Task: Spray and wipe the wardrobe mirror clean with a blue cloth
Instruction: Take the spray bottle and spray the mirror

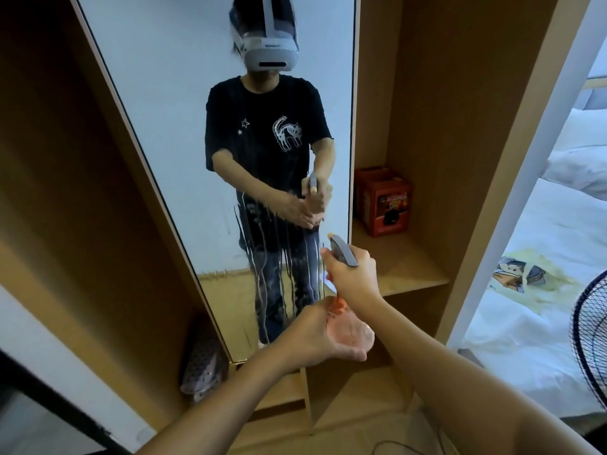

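Note:
The tall wardrobe mirror (pixel 197 126) stands in front of me, with wet streaks (pixel 279 257) running down its lower middle. A clear spray bottle (pixel 356 330) with an orange collar and a grey trigger head points its nozzle at the glass near the mirror's right edge. My right hand (pixel 353 277) grips the trigger head and neck. My left hand (pixel 315 336) cups the bottle's body from below, thumb curled under it. No blue cloth is in view. The mirror reflects me holding the bottle in both hands.
A red box (pixel 384 201) sits on the wardrobe shelf (pixel 410 267) right of the mirror. A patterned cloth item (pixel 203 369) lies at the wardrobe's bottom left. A bed with white bedding (pixel 542 290) and a black fan (pixel 591 339) are at the right.

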Action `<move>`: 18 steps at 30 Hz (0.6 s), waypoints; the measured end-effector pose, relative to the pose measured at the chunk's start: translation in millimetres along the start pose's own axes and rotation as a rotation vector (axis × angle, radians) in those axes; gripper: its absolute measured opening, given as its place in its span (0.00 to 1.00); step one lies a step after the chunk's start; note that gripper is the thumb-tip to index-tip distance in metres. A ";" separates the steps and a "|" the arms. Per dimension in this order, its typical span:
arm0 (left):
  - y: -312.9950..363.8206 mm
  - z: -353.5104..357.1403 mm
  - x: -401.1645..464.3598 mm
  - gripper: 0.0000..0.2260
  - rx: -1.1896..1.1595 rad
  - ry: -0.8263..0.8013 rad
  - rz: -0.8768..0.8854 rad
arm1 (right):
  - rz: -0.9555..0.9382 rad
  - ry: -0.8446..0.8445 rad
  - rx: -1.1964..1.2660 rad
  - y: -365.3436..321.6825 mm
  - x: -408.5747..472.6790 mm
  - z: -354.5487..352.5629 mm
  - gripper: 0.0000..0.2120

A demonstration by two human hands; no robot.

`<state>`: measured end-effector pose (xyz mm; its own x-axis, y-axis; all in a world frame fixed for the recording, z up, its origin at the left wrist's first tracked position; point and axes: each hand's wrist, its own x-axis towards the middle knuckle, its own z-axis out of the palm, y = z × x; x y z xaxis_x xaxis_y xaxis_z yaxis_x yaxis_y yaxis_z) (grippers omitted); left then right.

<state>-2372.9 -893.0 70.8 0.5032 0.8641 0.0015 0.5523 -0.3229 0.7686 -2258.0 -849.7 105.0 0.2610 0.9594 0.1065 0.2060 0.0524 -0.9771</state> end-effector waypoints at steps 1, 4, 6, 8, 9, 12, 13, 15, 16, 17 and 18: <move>-2.5 -0.6 -2.2 0.34 -0.001 0.001 -0.001 | -0.010 -0.028 -0.013 1.0 -1.3 1.5 0.15; -9.7 -3.5 -7.1 0.33 -0.011 0.010 -0.027 | -0.048 -0.072 -0.040 0.3 -5.1 7.5 0.14; -14.0 -7.6 -10.0 0.33 -0.020 0.026 -0.035 | -0.075 -0.090 -0.027 -1.5 -7.1 13.8 0.14; -16.7 -12.8 -13.6 0.32 -0.020 0.042 -0.038 | -0.090 -0.098 -0.010 -2.7 -8.6 21.6 0.15; -17.9 -14.8 -15.2 0.31 -0.022 0.045 -0.040 | -0.090 -0.098 -0.009 -3.0 -9.2 24.9 0.14; -20.7 -19.8 -20.4 0.30 -0.021 0.040 -0.054 | -0.060 -0.079 -0.022 -5.3 -11.4 36.0 0.16; -21.5 -20.5 -21.3 0.30 -0.022 0.038 -0.057 | -0.046 -0.070 -0.025 -5.5 -11.7 38.4 0.16; -24.1 -21.7 -23.3 0.30 -0.030 0.044 -0.065 | -0.034 -0.061 -0.032 -6.3 -12.4 43.2 0.15; -25.4 -22.5 -24.2 0.30 -0.035 0.047 -0.067 | -0.035 -0.051 -0.039 -6.7 -12.8 45.8 0.15; -26.7 -23.5 -25.1 0.30 -0.041 0.049 -0.069 | -0.039 -0.038 -0.043 -7.3 -12.9 48.7 0.16; -28.1 -24.9 -26.0 0.31 -0.046 0.052 -0.068 | -0.039 -0.029 -0.046 -7.6 -13.0 51.7 0.17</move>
<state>-2418.0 -896.8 65.2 0.4294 0.9029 -0.0191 0.5522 -0.2457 0.7967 -2311.7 -848.2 101.5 0.2242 0.9647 0.1385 0.2593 0.0779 -0.9626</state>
